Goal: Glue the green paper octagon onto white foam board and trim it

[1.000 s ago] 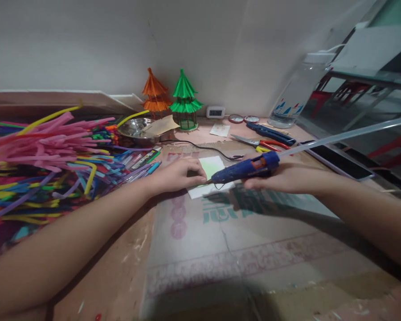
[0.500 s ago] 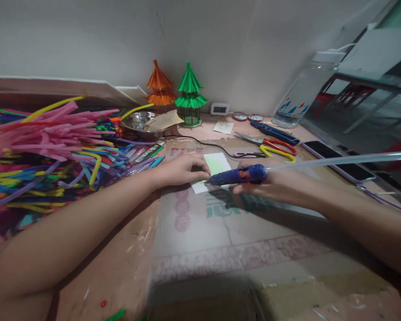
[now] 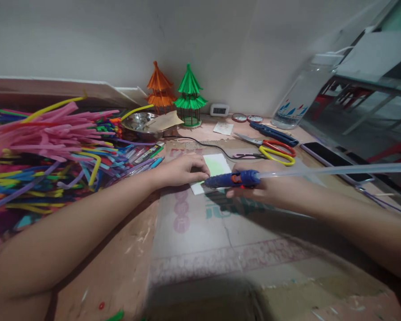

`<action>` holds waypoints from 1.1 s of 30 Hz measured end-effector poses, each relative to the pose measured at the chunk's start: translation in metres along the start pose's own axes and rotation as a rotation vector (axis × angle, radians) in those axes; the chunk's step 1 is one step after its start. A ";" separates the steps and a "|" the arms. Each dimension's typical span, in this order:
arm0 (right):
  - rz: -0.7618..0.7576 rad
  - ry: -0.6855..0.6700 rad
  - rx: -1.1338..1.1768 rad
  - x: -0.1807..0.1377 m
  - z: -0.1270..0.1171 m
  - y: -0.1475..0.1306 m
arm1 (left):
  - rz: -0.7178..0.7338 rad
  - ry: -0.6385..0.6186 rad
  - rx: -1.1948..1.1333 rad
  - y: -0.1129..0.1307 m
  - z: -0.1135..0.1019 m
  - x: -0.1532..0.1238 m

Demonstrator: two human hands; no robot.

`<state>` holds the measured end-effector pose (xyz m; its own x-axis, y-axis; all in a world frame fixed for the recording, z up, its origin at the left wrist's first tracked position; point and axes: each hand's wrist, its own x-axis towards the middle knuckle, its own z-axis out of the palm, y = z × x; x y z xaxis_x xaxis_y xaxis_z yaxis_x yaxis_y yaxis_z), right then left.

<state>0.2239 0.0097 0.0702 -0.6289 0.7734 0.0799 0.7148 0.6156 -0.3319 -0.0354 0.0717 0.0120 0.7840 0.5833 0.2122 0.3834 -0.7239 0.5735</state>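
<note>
My right hand (image 3: 250, 187) is wrapped round a blue hot glue gun (image 3: 232, 179), and a long clear glue stick (image 3: 337, 170) runs out of its back to the right. The gun's nozzle points left, close to my left fingertips. My left hand (image 3: 187, 169) rests at the left side of a white card with a pale green patch (image 3: 217, 165), thumb and forefinger bent together at the nozzle. What they pinch, if anything, is too small to make out. Under the card lies a printed cardboard sheet (image 3: 200, 243).
Colourful pipe cleaners (image 3: 53, 133) heap up on the left beside a metal bowl (image 3: 142, 122). Orange (image 3: 158, 84) and green (image 3: 189, 91) pagoda models stand by the wall. Scissors (image 3: 276, 149), a blue utility knife (image 3: 272, 133), a phone (image 3: 336, 161) and a bottle (image 3: 297, 98) lie or stand right.
The glue gun has shifted slightly left, its back end and glue stick a little lower. My left hand stays almost in place by the card.
</note>
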 end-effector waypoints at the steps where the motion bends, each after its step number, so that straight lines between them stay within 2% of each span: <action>1: 0.000 0.000 -0.003 0.000 0.000 0.001 | 0.001 0.004 0.002 0.000 0.000 0.000; 20: -0.047 -0.014 -0.067 -0.002 -0.005 -0.004 | -0.015 0.006 0.011 0.001 -0.001 0.000; 33: 0.048 -0.017 -0.082 -0.005 -0.012 0.001 | -0.025 -0.009 0.018 0.003 -0.002 0.000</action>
<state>0.2315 0.0087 0.0808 -0.5976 0.8003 0.0494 0.7667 0.5884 -0.2569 -0.0354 0.0700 0.0148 0.7784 0.5979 0.1912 0.4114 -0.7159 0.5641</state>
